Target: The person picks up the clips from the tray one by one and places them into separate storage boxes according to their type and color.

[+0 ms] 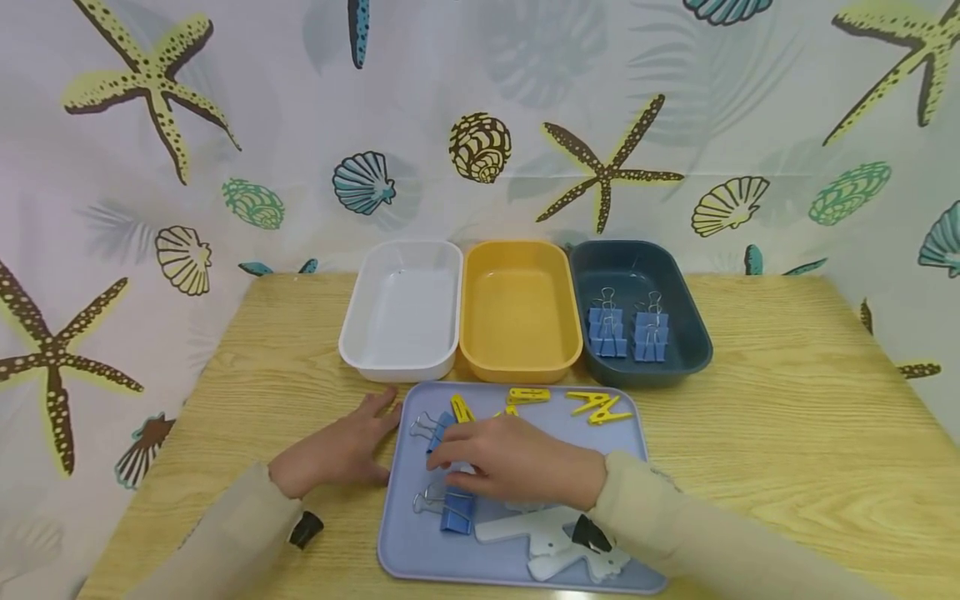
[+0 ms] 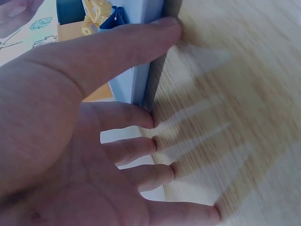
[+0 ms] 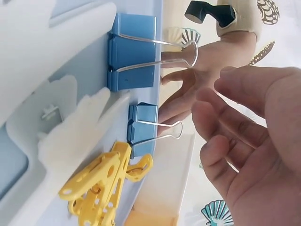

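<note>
My left hand (image 1: 337,448) rests at the left edge of the lavender tray (image 1: 420,554), its fingers spread and fingertips down on the wooden table. In the left wrist view the thumb (image 2: 141,40) lies along the tray's side. Above the tray, my right hand (image 1: 517,460) hovers with loosely bent fingers and nothing in them. Two blue binder clips are nearest to it: one (image 1: 439,433) just beyond its fingertips, the other (image 1: 457,512) on the near side. The right wrist view shows both, a larger clip (image 3: 134,54) and a farther one (image 3: 143,129), wire handles toward the hand.
Yellow clothespins (image 1: 528,395) lie along the tray's far side. White flat pieces (image 1: 517,527) overlap at its near right, partly under my right sleeve. Behind stand a white bin (image 1: 401,372), a yellow bin (image 1: 521,317) and a navy bin (image 1: 693,354) with several blue binder clips (image 1: 651,337).
</note>
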`<state>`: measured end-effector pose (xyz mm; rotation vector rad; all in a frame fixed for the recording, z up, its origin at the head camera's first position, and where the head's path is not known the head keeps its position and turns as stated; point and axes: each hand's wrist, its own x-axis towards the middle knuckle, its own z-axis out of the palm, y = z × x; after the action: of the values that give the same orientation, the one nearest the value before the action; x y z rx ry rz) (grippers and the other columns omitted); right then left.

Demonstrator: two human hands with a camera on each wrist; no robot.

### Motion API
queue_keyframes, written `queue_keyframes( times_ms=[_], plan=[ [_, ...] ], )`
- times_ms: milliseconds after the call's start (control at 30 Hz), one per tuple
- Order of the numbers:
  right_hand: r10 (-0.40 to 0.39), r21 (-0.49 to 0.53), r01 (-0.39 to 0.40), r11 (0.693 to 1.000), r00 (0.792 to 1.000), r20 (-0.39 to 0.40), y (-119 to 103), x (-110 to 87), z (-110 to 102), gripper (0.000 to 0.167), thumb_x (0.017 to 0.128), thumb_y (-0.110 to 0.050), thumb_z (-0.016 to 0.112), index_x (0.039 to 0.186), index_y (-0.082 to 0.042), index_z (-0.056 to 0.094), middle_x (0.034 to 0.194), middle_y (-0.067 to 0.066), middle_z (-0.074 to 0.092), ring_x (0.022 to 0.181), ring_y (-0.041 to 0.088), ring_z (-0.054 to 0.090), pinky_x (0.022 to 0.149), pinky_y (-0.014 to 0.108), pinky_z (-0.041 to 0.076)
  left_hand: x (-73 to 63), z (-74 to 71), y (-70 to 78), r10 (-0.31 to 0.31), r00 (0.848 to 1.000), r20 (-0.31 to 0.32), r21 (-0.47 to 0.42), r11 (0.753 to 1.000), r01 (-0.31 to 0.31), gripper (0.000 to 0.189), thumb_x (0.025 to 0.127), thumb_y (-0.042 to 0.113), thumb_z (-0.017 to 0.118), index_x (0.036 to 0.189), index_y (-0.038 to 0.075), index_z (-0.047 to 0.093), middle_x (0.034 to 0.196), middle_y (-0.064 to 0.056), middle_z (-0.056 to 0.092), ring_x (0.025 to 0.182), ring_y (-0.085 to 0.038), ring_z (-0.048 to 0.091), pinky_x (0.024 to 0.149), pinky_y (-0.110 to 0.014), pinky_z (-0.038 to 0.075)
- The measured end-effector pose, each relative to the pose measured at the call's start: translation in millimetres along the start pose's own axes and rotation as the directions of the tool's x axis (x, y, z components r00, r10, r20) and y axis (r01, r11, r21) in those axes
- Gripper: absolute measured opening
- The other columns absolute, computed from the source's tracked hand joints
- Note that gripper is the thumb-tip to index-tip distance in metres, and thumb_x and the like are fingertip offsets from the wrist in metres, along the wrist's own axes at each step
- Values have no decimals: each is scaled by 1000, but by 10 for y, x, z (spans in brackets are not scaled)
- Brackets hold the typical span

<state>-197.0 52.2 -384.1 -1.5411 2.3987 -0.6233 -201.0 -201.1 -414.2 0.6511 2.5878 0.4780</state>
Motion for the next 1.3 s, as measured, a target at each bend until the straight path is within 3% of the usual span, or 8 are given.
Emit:
queue_keyframes(
  times_ms=[333,500,667,800,1067,1300],
  plan=[
    [-38,-14,39,999,998,47,-62,68,56,24,95,-26,61,119,-24,67,115,-8,66,79,-4,58,67,4,44,-17,-43,3,14,999,35,11,1000,-14,84,81,23,72,144,-12,30,156,-33,15,138,-61,16,112,-62,26],
    [-79,-40,81,996,995,55,-73,102,117,25,95,-28,62,119,-25,67,116,-8,65,95,-1,62,78,8,47,-33,-68,33,3,999,51,20,1000,-4,70,84,7,60,144,-12,30,156,-32,14,139,-60,15,113,-61,25],
    [-114,-75,116,990,993,33,-82,129,154,23,95,-28,62,117,-25,69,113,-10,66,93,-3,62,79,8,47,-36,-71,52,-8,998,56,18,1000,7,64,85,-2,52,144,-12,31,157,-32,14,140,-59,14,114,-61,23],
    [-118,-81,120,989,993,26,-86,147,164,22,94,-28,62,115,-24,70,110,-11,67,95,-3,62,81,9,48,-31,-47,49,-11,999,40,24,1000,10,62,86,-3,50,144,-12,31,156,-32,16,140,-58,15,114,-61,23],
    [-112,-61,116,991,992,60,-57,173,178,19,95,-24,61,110,-21,72,104,-10,69,94,-4,62,82,9,47,-27,25,66,21,998,-65,63,998,-17,59,84,-5,50,141,-13,36,151,-36,26,139,-55,25,113,-61,26],
    [-125,-36,128,991,990,71,-45,212,192,17,94,-21,62,107,-21,73,102,-11,70,93,-6,62,83,6,45,-55,44,61,-17,999,-52,62,998,20,54,88,-2,48,141,-12,38,152,-34,26,137,-58,25,111,-61,29]
  ],
)
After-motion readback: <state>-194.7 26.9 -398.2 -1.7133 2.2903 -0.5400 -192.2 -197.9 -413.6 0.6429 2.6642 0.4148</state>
